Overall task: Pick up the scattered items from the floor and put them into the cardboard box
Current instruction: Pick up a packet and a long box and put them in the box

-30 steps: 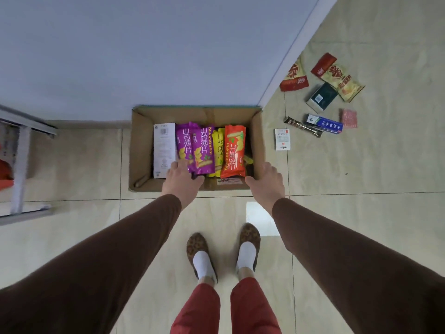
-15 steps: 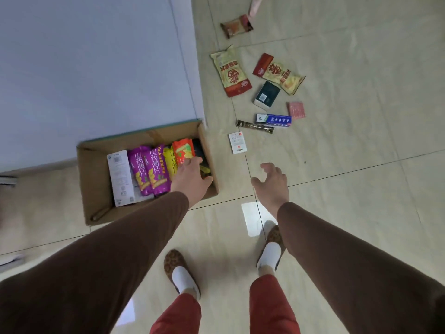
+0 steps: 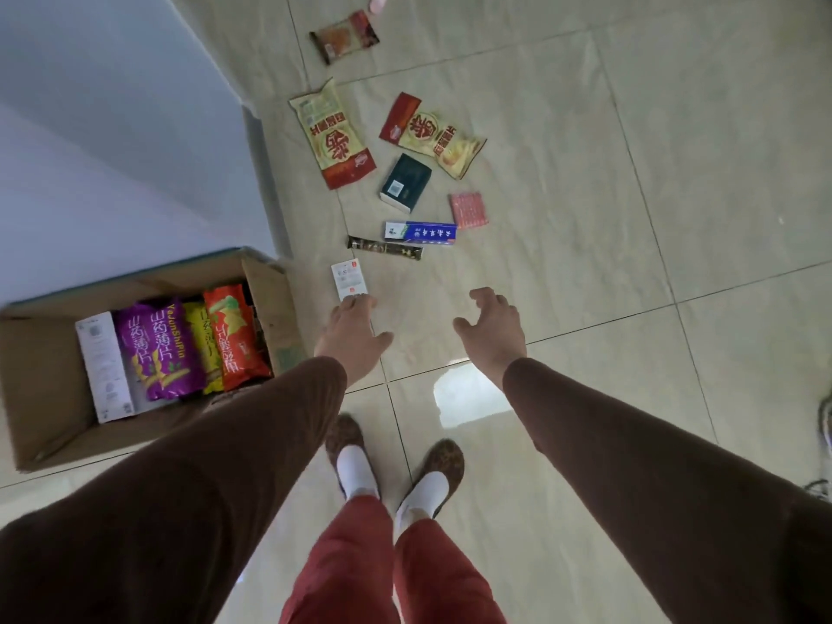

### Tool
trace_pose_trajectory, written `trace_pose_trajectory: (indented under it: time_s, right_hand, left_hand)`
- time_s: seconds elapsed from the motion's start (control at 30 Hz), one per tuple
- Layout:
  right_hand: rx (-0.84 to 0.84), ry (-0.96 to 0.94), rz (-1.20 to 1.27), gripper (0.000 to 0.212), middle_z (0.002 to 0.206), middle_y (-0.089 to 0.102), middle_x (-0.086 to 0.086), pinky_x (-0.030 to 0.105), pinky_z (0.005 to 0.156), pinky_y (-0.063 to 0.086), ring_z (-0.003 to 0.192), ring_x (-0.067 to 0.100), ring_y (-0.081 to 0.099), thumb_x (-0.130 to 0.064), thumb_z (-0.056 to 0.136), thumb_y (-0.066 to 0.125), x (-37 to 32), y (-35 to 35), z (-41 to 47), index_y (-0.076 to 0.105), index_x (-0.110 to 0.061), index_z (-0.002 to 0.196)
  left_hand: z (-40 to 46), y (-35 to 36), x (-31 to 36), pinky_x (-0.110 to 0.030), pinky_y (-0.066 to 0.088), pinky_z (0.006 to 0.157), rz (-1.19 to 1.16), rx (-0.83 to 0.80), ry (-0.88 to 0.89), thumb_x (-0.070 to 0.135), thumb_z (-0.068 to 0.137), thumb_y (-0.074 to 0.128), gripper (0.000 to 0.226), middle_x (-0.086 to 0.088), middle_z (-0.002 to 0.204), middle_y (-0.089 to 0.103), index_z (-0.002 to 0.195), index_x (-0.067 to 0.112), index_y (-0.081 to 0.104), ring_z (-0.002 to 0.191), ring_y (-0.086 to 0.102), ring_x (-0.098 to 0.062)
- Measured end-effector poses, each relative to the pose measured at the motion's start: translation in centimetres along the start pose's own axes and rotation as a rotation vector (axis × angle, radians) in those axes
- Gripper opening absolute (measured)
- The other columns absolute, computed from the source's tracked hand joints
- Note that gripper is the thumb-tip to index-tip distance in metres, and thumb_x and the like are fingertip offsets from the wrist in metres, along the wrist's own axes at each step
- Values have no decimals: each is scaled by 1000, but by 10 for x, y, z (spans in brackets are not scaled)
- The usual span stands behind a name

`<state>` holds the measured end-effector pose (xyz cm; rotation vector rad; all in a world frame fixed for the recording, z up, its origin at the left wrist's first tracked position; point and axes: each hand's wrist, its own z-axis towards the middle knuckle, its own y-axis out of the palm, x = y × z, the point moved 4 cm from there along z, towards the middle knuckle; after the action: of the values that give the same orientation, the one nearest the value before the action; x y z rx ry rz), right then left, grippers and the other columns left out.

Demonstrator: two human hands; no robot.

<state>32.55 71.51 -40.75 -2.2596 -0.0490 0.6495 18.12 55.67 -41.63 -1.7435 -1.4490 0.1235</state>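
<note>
So over on the left we're seeing the cardboard box (image 3: 40, 425) sitting by the wall, and it's already holding a white carton (image 3: 104, 367), purple snack bags (image 3: 155, 349), a yellow one and an orange bag (image 3: 234, 340) lined up side by side. Looks like we're partway through, with plenty still out on the floor.

Moving right, our left hand (image 3: 353, 337) is reaching out past the box's right wall, fingers stretched forward and holding nothing. In this view its fingertips are sitting right at the near end of a small white packet (image 3: 349, 281); we can't tell if they're actually touching it or still above it. Our right hand (image 3: 493, 328) is hanging over bare tile with fingers spread and loosely curled, also empty.

Beyond the hands, a dark stick sachet (image 3: 385, 249) and a blue and white box (image 3: 421, 233) are lying just beside each other, then a dark green box (image 3: 405, 182), a pink packet (image 3: 469, 210), two red and yellow snack bags (image 3: 335, 139) and, farther off, a brown wrapper (image 3: 344, 36).

We're guessing the step is going for that nearest white packet. It's flat on the tile, so next we're probably needing to bend lower and get a fingertip under an edge, then carry it left into the box.
</note>
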Motion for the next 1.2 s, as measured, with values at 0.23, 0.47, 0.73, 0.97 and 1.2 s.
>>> trace_pose_trajectory:
  time_s: [0.23,0.47,0.73,0.97,1.2]
  right_hand:
    - [-63,-75,-94,50,135,57,6,41,103,45,125,26,49,-25,93,60,-22,-11,87,48,-16,140]
    - [-155,-151,-235,52,137,55,6,40,103,46,127,25,48,-26,96,60,-44,7,185,46,-15,145]
    - [-280,-283,-363,55,144,51,10,41,107,42,131,28,45,-27,95,61,-45,54,287,44,-14,145]
    - [-363,-450,-471,52,130,56,8,39,99,50,120,24,52,-28,92,69,-22,101,362,47,-13,136]
    - [-307,-594,-621,61,129,54,8,40,95,50,120,26,52,-40,85,75,4,150,413,47,-14,133]
  left_hand:
    - [70,-11,9,-44,39,106,-48,24,-64,29,90,66,56,-9,142,45,140,16,45,131,42,-29]
    - [146,-16,-20,-46,40,106,-49,-21,-208,25,89,64,55,-13,140,45,140,12,46,130,41,-33]
    - [219,22,-38,-43,40,105,-114,-46,-363,27,91,63,52,-12,140,47,138,12,48,130,43,-32]
    - [298,79,-49,-35,44,99,-399,58,-626,32,88,70,54,-13,132,61,135,11,50,122,56,-31]
    - [369,131,-59,-38,47,98,-633,220,-909,35,84,71,59,-14,120,58,127,7,43,117,57,-36]
